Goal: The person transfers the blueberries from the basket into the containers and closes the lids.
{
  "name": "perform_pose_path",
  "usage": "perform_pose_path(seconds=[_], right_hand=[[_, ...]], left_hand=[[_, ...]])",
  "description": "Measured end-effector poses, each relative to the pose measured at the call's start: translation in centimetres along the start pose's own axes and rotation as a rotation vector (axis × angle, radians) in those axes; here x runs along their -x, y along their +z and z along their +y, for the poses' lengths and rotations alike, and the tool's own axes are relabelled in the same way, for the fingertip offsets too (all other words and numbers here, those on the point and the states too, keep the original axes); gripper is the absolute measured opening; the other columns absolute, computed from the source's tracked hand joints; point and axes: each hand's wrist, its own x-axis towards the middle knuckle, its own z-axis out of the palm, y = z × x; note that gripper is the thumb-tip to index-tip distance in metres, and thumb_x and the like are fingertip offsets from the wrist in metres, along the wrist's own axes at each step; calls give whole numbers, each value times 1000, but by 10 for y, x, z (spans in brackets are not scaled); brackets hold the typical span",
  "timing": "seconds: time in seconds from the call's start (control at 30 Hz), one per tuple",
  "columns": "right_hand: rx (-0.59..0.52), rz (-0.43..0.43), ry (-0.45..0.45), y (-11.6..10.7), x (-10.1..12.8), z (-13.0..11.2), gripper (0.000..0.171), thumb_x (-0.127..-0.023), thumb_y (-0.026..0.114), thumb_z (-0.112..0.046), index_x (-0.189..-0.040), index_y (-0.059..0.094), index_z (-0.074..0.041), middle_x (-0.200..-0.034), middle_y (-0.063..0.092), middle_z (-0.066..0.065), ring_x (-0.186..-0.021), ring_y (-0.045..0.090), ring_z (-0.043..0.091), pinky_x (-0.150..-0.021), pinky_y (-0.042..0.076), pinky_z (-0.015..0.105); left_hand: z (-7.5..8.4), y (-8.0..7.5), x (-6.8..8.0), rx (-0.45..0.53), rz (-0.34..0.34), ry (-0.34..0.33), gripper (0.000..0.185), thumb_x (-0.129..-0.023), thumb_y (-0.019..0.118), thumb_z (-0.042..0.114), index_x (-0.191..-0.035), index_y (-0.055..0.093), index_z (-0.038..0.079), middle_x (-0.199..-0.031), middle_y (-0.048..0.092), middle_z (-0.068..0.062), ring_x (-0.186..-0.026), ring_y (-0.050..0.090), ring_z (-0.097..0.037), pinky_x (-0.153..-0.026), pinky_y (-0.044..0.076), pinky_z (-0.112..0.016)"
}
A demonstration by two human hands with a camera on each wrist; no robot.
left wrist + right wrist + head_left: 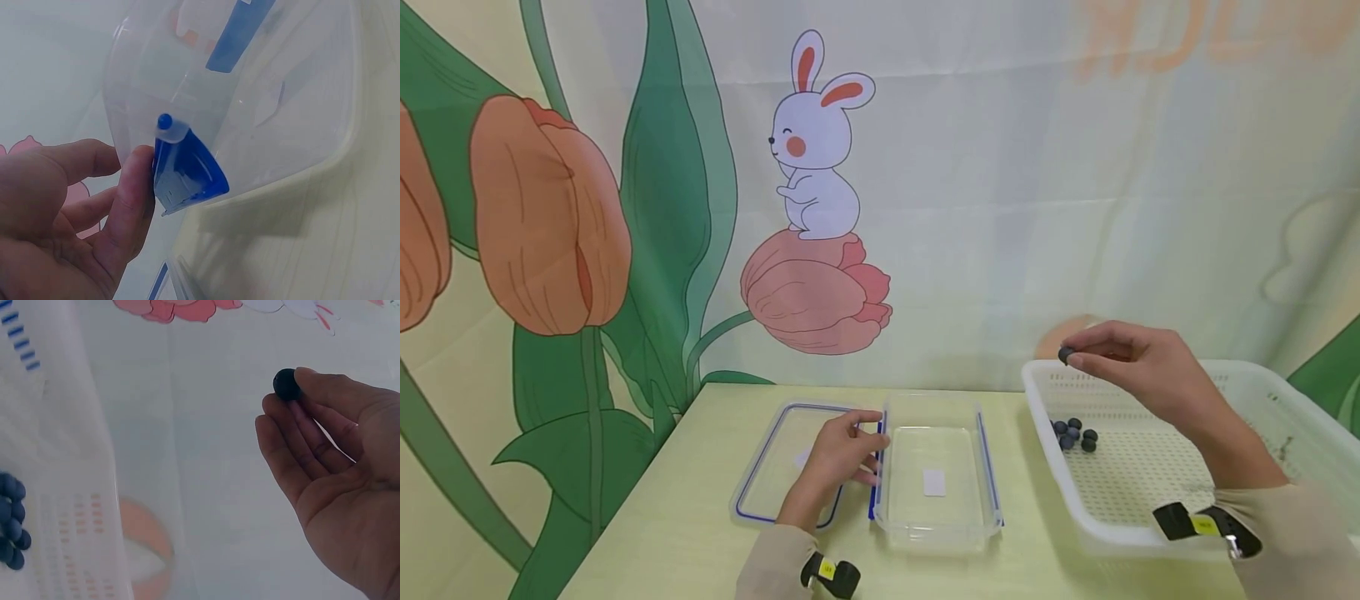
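My right hand [1150, 375] pinches a single dark blueberry [286, 384] between thumb and fingertips, raised above the left part of a white basket [1093, 521]. Several more blueberries [1067, 435] lie in the basket by its left wall. With bent fingers, my left hand [831, 458] holds the left edge of a clear rectangular food container [940, 529]. One fingertip lies against a blue locking clip [187, 172] that hangs folded out from the container's side. In the head view no blueberries show inside the container.
A clear lid [756, 483] with a blue seal lies flat left of the container, partly covered by my left hand. All stand on a pale yellow table [647, 533]. Behind it hangs a printed cloth [955, 208] with a rabbit and tulips.
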Motion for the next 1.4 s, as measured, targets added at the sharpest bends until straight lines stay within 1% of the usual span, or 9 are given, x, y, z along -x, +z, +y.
perform_pose_path(seconds=[0.2,0.4,0.57,0.67,0.93,1.13,1.3,1.4], right_hand=[[-47,20,-44,19,11,-10,28,-99,79,-26,-123,76,-11,-114,77,-1,-100,73,7,-83,57,18],[-94,19,-32,36,18,-16,29,-98,80,-28,-121,77,-12,-113,78,1,-99,74,9,-82,60,22],[-144,-10,-35,49,19,-21,27,-98,80,-27,-120,77,-11,-112,78,3,-100,75,16,-83,61,25],[-168,-36,-41,57,19,-22,25,-98,80,-26,-119,78,-12,-111,78,2,-99,76,18,-83,61,27],[-218,-108,-104,88,19,-25,18,-98,79,-18,-115,78,-11,-106,78,1,-98,76,17,-86,62,29],[-212,-141,-158,112,22,-27,16,-97,78,-11,-113,78,-10,-103,77,-1,-95,76,16,-83,62,30],[-191,-175,-171,133,24,-29,14,-98,78,-11,-111,78,-10,-102,77,-3,-93,76,13,-81,63,30],[-215,-202,-177,144,25,-28,13,-98,77,-10,-111,77,-8,-103,77,-1,-92,76,14,-81,63,29]], left_hand=[[1,2,-1,-4,-1,-1,46,-99,75,12,-143,64,6,-95,60,-15,-68,68,-20,-57,63,-30],[2,3,-2,-3,-1,-6,46,-98,75,12,-143,64,6,-94,59,-14,-69,67,-20,-57,63,-30],[0,3,-3,4,-5,-1,46,-98,75,13,-143,65,6,-93,59,-14,-69,67,-20,-56,63,-30],[-1,2,-3,8,-12,11,47,-98,76,13,-143,64,5,-92,59,-14,-68,67,-19,-56,63,-30],[-3,-1,-2,15,-24,19,49,-98,75,12,-144,62,3,-94,59,-14,-68,67,-19,-56,63,-32],[-3,-1,-1,11,-24,17,49,-98,76,13,-144,63,3,-94,59,-14,-69,67,-20,-56,63,-31],[-3,0,-2,5,-21,14,49,-98,76,13,-144,62,4,-94,58,-13,-69,67,-20,-57,63,-31],[-3,0,-3,0,-16,7,49,-98,76,13,-144,63,4,-94,58,-14,-70,67,-20,-57,63,-30]])
